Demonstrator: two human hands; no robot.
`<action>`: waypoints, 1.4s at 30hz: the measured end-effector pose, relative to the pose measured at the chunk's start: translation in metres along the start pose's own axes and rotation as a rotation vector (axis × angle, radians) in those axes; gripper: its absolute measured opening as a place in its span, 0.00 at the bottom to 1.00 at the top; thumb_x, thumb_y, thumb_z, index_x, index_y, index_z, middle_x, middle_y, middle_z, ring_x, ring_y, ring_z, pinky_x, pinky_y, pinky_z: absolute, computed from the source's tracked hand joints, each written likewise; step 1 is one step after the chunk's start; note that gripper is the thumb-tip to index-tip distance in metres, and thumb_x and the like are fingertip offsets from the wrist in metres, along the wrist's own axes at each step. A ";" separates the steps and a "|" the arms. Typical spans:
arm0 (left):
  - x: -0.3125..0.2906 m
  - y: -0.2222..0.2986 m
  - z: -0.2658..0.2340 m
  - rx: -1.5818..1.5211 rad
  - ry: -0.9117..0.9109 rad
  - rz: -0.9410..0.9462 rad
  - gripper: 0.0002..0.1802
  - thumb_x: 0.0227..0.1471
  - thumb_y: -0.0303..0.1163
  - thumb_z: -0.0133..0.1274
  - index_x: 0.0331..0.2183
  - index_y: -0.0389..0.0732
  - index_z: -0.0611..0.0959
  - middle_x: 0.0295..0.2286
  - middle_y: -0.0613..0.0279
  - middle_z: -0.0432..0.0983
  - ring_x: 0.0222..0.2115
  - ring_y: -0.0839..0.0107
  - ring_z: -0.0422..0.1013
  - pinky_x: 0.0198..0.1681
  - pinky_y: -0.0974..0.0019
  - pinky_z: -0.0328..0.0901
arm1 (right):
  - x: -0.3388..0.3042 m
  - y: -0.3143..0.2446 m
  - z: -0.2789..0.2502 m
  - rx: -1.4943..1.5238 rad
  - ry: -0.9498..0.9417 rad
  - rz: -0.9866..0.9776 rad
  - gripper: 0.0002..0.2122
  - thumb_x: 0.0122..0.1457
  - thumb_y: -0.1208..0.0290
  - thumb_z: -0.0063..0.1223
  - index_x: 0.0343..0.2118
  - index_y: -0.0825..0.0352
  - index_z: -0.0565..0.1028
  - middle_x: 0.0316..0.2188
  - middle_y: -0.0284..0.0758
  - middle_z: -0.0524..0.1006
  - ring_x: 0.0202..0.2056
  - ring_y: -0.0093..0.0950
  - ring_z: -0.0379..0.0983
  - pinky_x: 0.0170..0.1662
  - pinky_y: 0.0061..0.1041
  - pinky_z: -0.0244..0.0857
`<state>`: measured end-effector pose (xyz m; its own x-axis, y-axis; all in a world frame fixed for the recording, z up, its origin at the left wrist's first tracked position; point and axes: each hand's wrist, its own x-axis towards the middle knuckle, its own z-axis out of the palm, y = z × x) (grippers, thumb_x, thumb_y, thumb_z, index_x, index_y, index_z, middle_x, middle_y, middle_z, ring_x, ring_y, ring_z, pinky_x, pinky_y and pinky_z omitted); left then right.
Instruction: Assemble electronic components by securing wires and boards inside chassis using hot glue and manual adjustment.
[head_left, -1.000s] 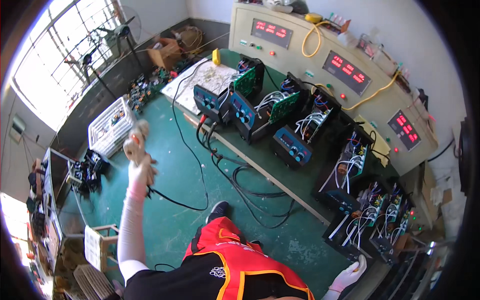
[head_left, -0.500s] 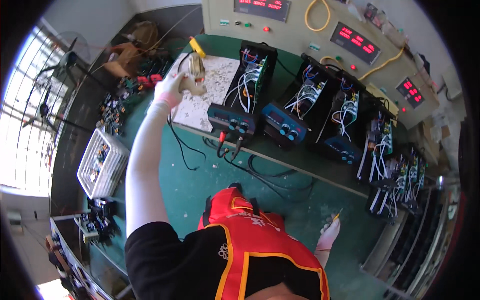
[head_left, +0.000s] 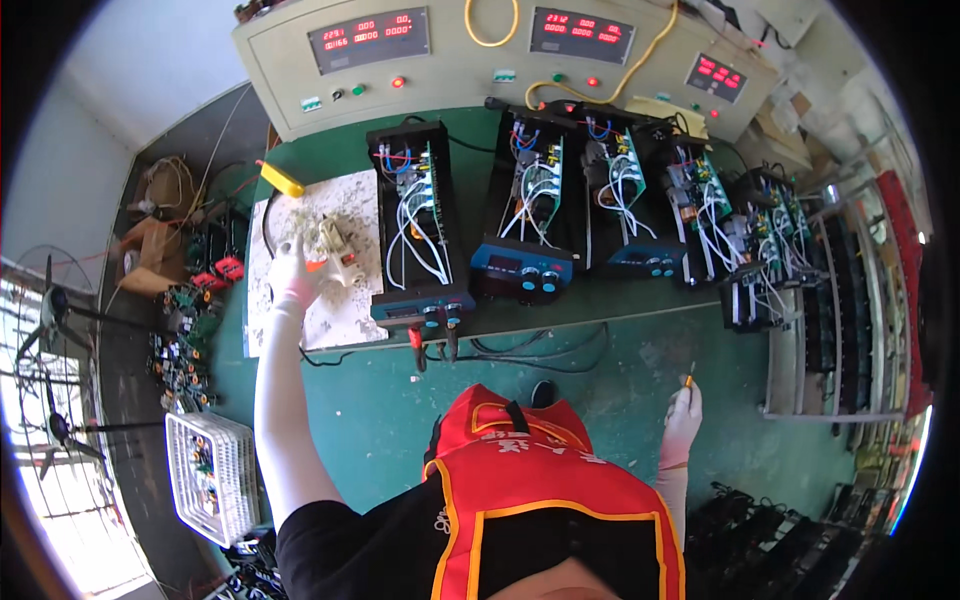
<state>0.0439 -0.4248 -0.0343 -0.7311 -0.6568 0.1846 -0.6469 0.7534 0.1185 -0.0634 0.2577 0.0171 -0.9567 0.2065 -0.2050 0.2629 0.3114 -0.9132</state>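
My gloved left hand (head_left: 290, 272) is at the white, speckled board (head_left: 350, 305) on the bench, its fingers apart and seemingly empty. Right beside it lies a cream-coloured tool shaped like a glue gun (head_left: 340, 255), with an orange-red part near my fingers. A dark cord curves along the board's left side. Low on the right, away from the bench, my gloved right hand (head_left: 683, 412) is closed on a thin tool with a yellow end (head_left: 688, 381); its tip points up. The nearest opened power supply unit (head_left: 420, 300) stands just right of the board.
More opened units (head_left: 525, 265) with blue fronts and white wires line the bench. Behind them stands a beige test panel (head_left: 460, 75) with red displays. A yellow-handled object (head_left: 280, 180) lies at the board's far edge. White baskets (head_left: 240, 480) stand at left, a metal rack (head_left: 835, 400) at right.
My left hand has set the cream-coloured tool down on the board and let go of it. The view has turned right. My right hand still holds the thin tool.
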 end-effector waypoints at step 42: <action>-0.197 0.463 0.052 -1.098 -1.496 0.549 0.16 0.60 0.31 0.46 0.46 0.31 0.74 0.36 0.55 0.76 0.37 0.66 0.74 0.43 0.66 0.69 | -0.072 0.050 -0.041 0.337 0.239 0.392 0.14 0.62 0.63 0.47 0.45 0.63 0.76 0.32 0.33 0.79 0.27 0.21 0.71 0.35 0.23 0.67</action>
<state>-0.1226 0.0519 -0.0667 -0.7242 0.5787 -0.3751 -0.3554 0.1529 0.9221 0.0238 0.2965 0.0012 -0.7306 0.4629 -0.5018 0.5009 -0.1361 -0.8548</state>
